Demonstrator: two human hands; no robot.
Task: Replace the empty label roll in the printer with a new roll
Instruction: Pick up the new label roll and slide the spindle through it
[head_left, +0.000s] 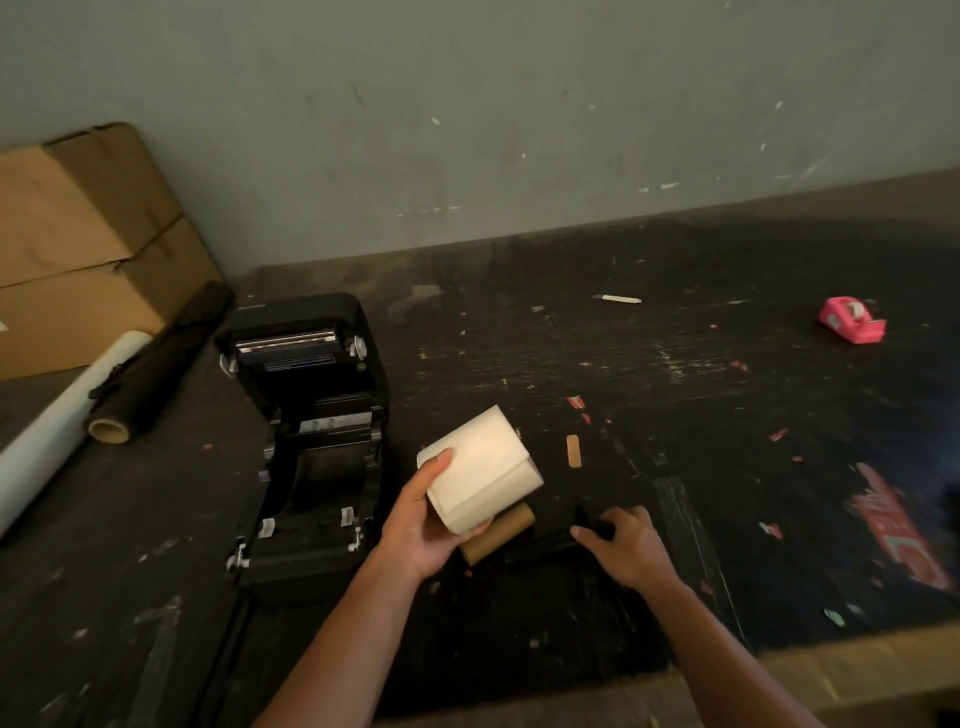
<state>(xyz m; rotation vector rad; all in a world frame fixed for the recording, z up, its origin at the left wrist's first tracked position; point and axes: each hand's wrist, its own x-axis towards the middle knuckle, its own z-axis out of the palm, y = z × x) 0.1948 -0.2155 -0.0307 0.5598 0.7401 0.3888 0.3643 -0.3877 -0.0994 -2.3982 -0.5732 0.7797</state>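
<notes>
Printer (306, 436): black, lid raised, roll bay exposed; stands on the worktop (675, 364) at left of centre.
Roll bay: no roll visible inside; white guide tabs show at its front edge.
New roll (480, 467): white label roll, held above the worktop just right of the printer, axis tilted.
Left hand (423, 525): fingers wrapped around the near end of the new roll, thumb on top, gripping it.
Empty core (498, 532): brown cardboard tube, lying on the worktop just below the new roll, partly hidden by it and by the left hand.
Right hand (626, 545): palm down, fingers curled onto a black part (592, 527) lying on the worktop, right of the core; whether the part is gripped cannot be told.
Tape dispenser (852, 323): pink, far right, well apart from the hands.
Boxes (78, 249): two cardboard boxes stacked against the wall at far left.
Film rolls: one black (156, 364), one clear (62, 426), lying side by side in front of the boxes.
Worktop surface: dark, scattered with paper scraps.
</notes>
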